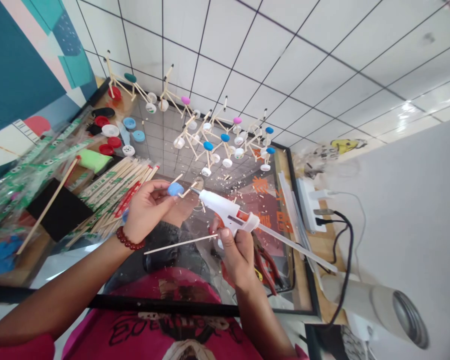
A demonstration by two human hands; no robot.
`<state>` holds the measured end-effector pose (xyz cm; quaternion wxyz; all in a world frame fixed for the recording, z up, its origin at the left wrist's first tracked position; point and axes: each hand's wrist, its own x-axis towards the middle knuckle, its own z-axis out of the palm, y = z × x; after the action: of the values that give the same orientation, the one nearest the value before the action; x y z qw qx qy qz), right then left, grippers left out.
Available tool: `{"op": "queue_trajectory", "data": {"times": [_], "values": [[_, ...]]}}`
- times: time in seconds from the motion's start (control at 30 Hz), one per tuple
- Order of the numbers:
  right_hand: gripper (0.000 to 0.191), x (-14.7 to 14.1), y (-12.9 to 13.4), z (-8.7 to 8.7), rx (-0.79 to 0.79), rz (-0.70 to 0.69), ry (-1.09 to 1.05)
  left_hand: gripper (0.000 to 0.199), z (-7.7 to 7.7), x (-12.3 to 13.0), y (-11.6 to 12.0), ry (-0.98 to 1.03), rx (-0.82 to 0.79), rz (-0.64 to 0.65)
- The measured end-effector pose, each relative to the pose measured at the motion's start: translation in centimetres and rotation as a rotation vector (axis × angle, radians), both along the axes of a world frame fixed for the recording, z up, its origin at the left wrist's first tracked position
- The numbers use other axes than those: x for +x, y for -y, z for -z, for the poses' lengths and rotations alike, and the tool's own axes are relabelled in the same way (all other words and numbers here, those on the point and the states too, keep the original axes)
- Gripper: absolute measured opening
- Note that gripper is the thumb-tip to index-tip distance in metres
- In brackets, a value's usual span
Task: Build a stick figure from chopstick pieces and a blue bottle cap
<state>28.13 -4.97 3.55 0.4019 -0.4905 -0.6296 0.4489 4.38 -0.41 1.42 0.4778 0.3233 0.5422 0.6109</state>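
My left hand [150, 202], a bead bracelet at its wrist, pinches a light blue rounded piece [176, 189] between thumb and fingers. Short wooden stick pieces [188, 190] jut from around it, joined at an angle. In my right hand [238, 255] is a white hot glue gun [219, 207], its grip wrapped by my fingers. The metal nozzle points left, close to the end of those sticks; whether it touches them I cannot tell. A long clear glue stick [296, 245] sticks out of the gun's back. Below both hands lies a single thin wooden stick [180, 244].
Several small stick models [225, 142] with cap wheels stand along the tiled wall. Loose bottle caps [109, 131] and bundled wooden chopsticks [112, 192] lie left. Red-handled pliers [266, 267] rest by my right wrist. A power strip [310, 205] and cables are right.
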Motion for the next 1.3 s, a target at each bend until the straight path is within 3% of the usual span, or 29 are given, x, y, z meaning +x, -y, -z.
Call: {"op": "queue_trajectory", "data": {"times": [0.17, 0.33, 0.43, 0.63, 0.8, 0.93, 1.17, 1.3], "values": [[0.042, -1.6, -0.9, -0.7, -0.295, 0.115, -0.421, 0.044, 1.0, -0.1, 0.1, -0.124, 0.12, -0.024], [0.047, -1.5, -2.1, -1.9, -0.667, 0.001, -0.767, 0.036, 2.0, -0.1, 0.5, -0.252, 0.202, 0.0], [0.046, -1.0, -2.5, -2.1, -0.793, -0.031, -0.867, 0.027, 2.1, -0.5, 0.6, -0.429, 0.26, 0.025], [0.046, 0.1, -2.8, -3.0, -0.664, 0.021, -0.874, 0.019, 2.2, -1.0, 0.6, -0.697, 0.339, 0.045], [0.046, 3.8, -3.9, -4.1, -0.478, 0.143, -0.844, 0.019, 2.2, -1.0, 0.4, -0.658, 0.317, 0.063], [0.048, 7.8, -5.4, -3.9, -0.231, 0.343, -0.721, 0.021, 2.1, -1.2, 0.3, -0.599, 0.29, 0.068], [0.05, 14.6, -9.0, -1.1, 0.029, 0.675, -0.484, 0.026, 2.4, -1.5, 0.2, -0.592, 0.289, 0.061], [0.05, 17.2, -10.8, 1.7, 0.024, 0.806, -0.101, 0.027, 2.2, -1.6, 0.2, -0.636, 0.282, 0.061]]}}
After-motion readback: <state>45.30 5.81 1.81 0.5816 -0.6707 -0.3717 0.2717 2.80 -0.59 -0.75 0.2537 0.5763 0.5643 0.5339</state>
